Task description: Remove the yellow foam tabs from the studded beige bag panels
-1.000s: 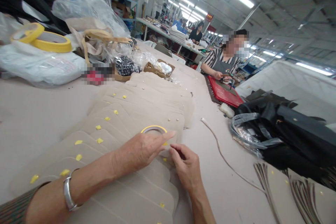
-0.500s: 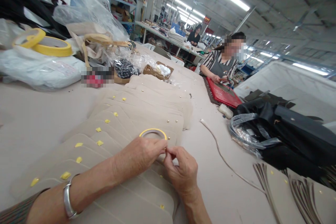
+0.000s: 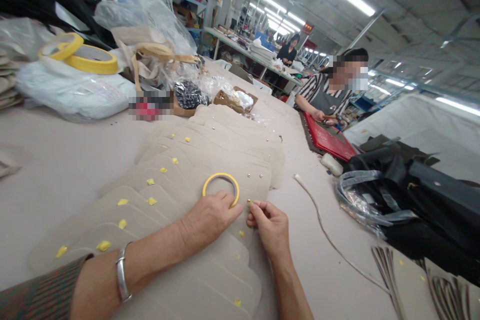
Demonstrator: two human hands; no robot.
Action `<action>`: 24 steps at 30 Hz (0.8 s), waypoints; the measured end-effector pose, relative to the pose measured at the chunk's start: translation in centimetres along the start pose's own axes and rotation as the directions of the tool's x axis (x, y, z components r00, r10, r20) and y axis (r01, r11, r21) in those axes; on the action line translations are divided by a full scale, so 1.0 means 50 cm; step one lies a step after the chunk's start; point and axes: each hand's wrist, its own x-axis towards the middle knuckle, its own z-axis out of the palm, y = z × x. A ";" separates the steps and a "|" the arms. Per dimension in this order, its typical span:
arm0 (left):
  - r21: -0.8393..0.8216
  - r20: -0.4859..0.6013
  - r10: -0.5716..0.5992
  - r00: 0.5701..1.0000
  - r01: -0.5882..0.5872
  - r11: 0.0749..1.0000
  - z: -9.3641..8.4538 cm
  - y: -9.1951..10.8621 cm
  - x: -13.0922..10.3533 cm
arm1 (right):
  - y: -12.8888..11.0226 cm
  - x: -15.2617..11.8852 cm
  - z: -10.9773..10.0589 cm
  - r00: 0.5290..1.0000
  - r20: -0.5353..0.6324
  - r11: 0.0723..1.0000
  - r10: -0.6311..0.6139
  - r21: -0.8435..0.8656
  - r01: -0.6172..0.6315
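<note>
Overlapping beige panels (image 3: pixel 180 220) lie across the table in front of me, dotted with small yellow tape pieces (image 3: pixel 104 245) and metal studs (image 3: pixel 261 176). My left hand (image 3: pixel 212 217), with a silver bangle on its wrist, is closed on a roll of yellow tape (image 3: pixel 221 176) that stands over the panels. Just right of it, my right hand (image 3: pixel 270 220) pinches something small and yellowish at its fingertips, beside a stud near the panels' edge. The two hands are apart.
Two more yellow tape rolls (image 3: pixel 92 59) rest on a plastic-wrapped bundle (image 3: pixel 75 92) at the left. A small open box (image 3: pixel 234 100) sits behind the panels. Black bags (image 3: pixel 431 200), a cord (image 3: pixel 318 215) and beige straps (image 3: pixel 390 270) lie right. A person (image 3: pixel 326 90) works beyond a red board (image 3: pixel 328 136).
My hands, which met at the fingertips, have separated, the right one moving to the right. More of the tape ring shows. The whole view has shifted a little.
</note>
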 end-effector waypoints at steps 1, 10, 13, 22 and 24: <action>-0.004 0.052 -0.003 0.999 0.003 1.000 0.002 -0.001 0.002 | 0.002 0.000 0.002 1.000 0.003 0.999 -0.027 -0.040 0.027; -0.013 0.106 -0.035 0.994 0.037 0.999 0.004 0.006 0.007 | -0.013 0.006 0.025 0.917 0.021 0.774 -0.399 -0.529 0.349; -0.032 0.116 -0.050 0.992 0.054 0.998 0.004 0.007 0.006 | -0.012 0.011 0.026 0.910 0.015 0.747 -0.415 -0.565 0.350; 0.005 -0.040 -0.144 0.989 0.144 0.990 -0.012 -0.051 0.013 | 0.031 -0.007 0.000 0.905 0.000 0.785 -0.425 -0.499 0.368; 0.017 -0.030 -0.150 0.988 0.150 0.989 -0.017 -0.062 0.019 | 0.032 -0.005 0.005 0.855 0.036 0.697 -0.517 -0.562 0.445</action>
